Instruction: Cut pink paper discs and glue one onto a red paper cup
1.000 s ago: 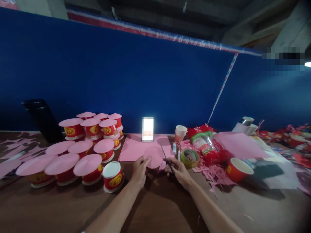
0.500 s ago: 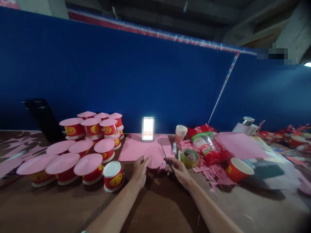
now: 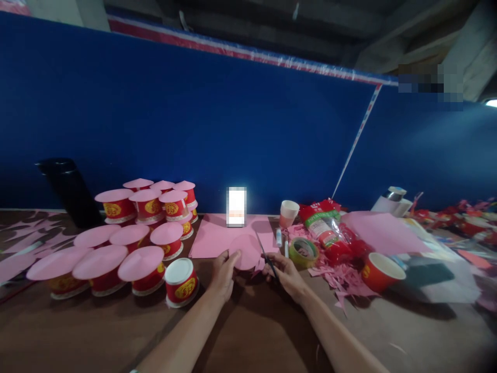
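Pinched in my left hand (image 3: 225, 273) is the left edge of a pink paper circle (image 3: 248, 252), held above the brown table. My right hand (image 3: 284, 274) is closed round dark scissors (image 3: 271, 263), whose blades point up and away along the circle's right edge. Small pink paper scraps (image 3: 259, 266) hang or lie between the circle and my right hand. Behind the circle, pink sheets (image 3: 209, 237) lie flat on the table. Left of my left hand a red cup (image 3: 181, 282) stands upside down, without a pink cone on it.
Several red cups with pink cone tops (image 3: 142, 263) stand at the left, near a black bottle (image 3: 70, 191). At the right are a tape roll (image 3: 304, 252), a red packet (image 3: 322, 228), an upright red cup (image 3: 382, 273) and pink shreds (image 3: 341, 280). A bright phone-like screen (image 3: 236, 207) stands behind.
The scissors and the fingers of my right hand have shifted very slightly to the left at the circle's edge. My left hand keeps its hold on the circle.
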A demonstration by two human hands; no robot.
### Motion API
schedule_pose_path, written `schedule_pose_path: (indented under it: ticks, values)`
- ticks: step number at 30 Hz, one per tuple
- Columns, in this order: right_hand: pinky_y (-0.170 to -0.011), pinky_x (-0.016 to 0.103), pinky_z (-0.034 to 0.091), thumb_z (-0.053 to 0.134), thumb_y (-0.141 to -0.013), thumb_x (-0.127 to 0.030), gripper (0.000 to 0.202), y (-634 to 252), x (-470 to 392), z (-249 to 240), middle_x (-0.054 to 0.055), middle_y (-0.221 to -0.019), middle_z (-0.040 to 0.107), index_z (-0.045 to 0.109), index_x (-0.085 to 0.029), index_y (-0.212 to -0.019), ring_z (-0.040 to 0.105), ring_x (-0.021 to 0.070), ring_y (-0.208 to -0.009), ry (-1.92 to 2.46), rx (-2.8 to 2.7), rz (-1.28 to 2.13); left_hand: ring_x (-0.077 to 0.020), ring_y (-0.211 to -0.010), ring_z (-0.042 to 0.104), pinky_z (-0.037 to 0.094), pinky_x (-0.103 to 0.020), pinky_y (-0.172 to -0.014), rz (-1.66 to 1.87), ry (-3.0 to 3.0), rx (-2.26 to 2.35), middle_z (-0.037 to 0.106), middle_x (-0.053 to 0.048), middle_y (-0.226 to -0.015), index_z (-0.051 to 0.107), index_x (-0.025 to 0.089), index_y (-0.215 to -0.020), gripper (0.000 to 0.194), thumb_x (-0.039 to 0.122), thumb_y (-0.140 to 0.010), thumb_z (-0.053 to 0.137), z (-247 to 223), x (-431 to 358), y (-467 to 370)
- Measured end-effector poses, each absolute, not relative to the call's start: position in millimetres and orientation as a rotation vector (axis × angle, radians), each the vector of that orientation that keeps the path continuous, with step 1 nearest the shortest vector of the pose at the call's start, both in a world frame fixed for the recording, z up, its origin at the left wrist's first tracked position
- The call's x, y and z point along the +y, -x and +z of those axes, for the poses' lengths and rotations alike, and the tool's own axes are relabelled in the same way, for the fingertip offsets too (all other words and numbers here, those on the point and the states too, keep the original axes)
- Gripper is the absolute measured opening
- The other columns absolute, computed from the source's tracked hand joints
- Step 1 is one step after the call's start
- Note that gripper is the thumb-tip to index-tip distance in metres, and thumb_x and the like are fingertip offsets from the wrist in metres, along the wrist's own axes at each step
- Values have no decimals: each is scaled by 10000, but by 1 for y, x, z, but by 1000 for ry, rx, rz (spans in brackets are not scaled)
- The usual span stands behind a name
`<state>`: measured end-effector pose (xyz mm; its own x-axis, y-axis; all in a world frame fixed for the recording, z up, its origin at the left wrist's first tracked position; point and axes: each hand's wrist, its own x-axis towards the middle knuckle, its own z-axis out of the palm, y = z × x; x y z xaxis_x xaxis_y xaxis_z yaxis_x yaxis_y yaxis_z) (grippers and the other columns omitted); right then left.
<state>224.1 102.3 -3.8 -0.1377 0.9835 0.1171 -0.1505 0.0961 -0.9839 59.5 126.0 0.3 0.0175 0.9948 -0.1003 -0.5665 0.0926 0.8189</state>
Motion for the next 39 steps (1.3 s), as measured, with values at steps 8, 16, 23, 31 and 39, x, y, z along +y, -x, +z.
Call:
schedule_pose_path:
  ticks: [8,16,23,31,39]
  values:
    - [-468,201,415,706,-658,-341,388,-225,104,-8,-16,-630,586,584,-160,-979,514,77,-480,943,-1246,1326,-161,-593,622,477,-260,-573,1370,-684,811,674,-50,-659,627,103,-766,281,303,-588,711,-1,127,-59]
    - [-456,194,397,714,-639,-346,411,-226,104,-9,-11,-639,591,586,-150,-976,516,78,-481,953,-1245,1310,-149,-574,612,469,-242,-547,1380,-668,800,664,-37,-641,619,101,-764,268,291,-595,706,1,127,-59]
    - [-453,194,393,709,-643,-347,403,-226,106,-11,-16,-628,583,588,-154,-975,512,75,-470,962,-1258,1319,-157,-598,621,478,-252,-572,1385,-680,801,668,-44,-657,611,96,-774,254,276,-614,693,0,127,-59]
    - [-439,199,387,684,-675,-349,407,-227,106,-13,-33,-575,542,570,-138,-1004,470,69,-459,986,-1298,1299,-161,-580,620,477,-262,-566,1391,-670,798,662,-39,-632,604,98,-761,253,276,-607,696,-3,129,-59]
    - [-448,200,385,681,-675,-358,405,-225,105,-11,-32,-586,549,573,-146,-1002,483,68,-457,978,-1269,1301,-151,-613,623,486,-248,-569,1383,-672,784,671,-39,-687,597,112,-808,259,261,-618,689,-5,131,-59]
